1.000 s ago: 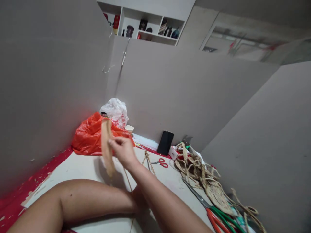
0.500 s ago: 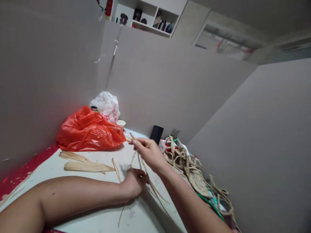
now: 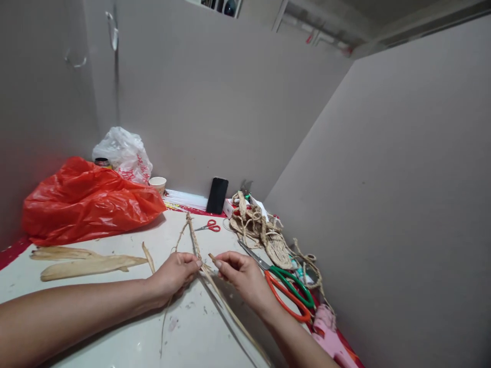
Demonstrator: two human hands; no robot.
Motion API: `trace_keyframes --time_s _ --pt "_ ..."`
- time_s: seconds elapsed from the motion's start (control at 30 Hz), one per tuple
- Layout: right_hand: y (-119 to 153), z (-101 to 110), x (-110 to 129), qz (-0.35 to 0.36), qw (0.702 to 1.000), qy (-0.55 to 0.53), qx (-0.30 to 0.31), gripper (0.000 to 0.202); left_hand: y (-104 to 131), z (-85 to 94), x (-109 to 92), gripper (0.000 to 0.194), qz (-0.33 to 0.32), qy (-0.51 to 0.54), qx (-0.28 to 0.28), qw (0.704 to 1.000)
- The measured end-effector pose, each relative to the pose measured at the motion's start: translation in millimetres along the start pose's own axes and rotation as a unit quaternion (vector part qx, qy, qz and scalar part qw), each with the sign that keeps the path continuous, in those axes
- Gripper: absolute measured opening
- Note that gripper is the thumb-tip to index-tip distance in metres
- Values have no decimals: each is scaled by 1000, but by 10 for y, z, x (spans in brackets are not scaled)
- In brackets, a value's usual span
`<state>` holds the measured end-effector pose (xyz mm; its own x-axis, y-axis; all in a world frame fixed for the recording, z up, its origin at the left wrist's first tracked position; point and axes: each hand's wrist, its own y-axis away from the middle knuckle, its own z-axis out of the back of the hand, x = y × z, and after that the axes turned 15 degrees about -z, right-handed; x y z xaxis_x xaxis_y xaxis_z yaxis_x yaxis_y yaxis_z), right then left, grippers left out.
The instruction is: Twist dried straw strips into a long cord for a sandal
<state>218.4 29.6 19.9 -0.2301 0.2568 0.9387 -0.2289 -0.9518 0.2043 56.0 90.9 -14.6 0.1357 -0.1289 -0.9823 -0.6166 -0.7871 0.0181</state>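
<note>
**Two hands pinch a braided straw cord on a white table**

On the white table (image 3: 115, 327), near its middle, both hands meet over a thin braided cord (image 3: 193, 237) of dry straw. That cord runs from the fingers away toward the far wall, ending near the small red scissors (image 3: 209, 226). Loose strands (image 3: 230, 312) trail from the pinch point back toward the person, lying across the tabletop.

Left hand (image 3: 172, 276) is closed narrow, thumb and forefinger pinched on the cord where the braid ends. Right hand (image 3: 241, 276) is likewise closed narrow, its fingertips nipping a short straw strip just beside the left hand's pinch; the two hands nearly touch.

Just right of the right hand lie large scissors (image 3: 286, 289) with one orange and one green handle, blades pointing toward the far wall. Beyond them sits a tangle of woven straw (image 3: 261, 230), and a pink object (image 3: 330, 332) lies at the near right edge.

Left of the hands, two flat dried husks (image 3: 88, 263) lie side by side, well apart from the cord. Behind them is a crumpled red bag (image 3: 84, 199), with a white bag (image 3: 123, 153) and a paper cup (image 3: 157, 184) farther back. A black phone (image 3: 217, 195) leans upright against the far wall.
</note>
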Motion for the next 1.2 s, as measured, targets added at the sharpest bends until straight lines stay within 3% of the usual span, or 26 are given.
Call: trace_keyframes --time_s 0.27,0.6,0.7,1.07,1.2 --pt "-16 -66 -76 37 998 41 -30 11 -5 -15 -40 33 7 -4 3 1000" --pt "-86 -37 -134 -42 995 -36 78 5 -17 -20 -41 33 14 -29 2 999" --pt "-104 -20 -138 -37 995 -49 80 7 -22 -40 -70 37 13 -37 0 999" --pt "-132 -57 -246 70 990 120 6 16 -59 -2 64 40 -39 -74 24 996" --pt "-69 -71 -196 100 978 183 11 23 -73 14 88 37 -46 -96 9 994"
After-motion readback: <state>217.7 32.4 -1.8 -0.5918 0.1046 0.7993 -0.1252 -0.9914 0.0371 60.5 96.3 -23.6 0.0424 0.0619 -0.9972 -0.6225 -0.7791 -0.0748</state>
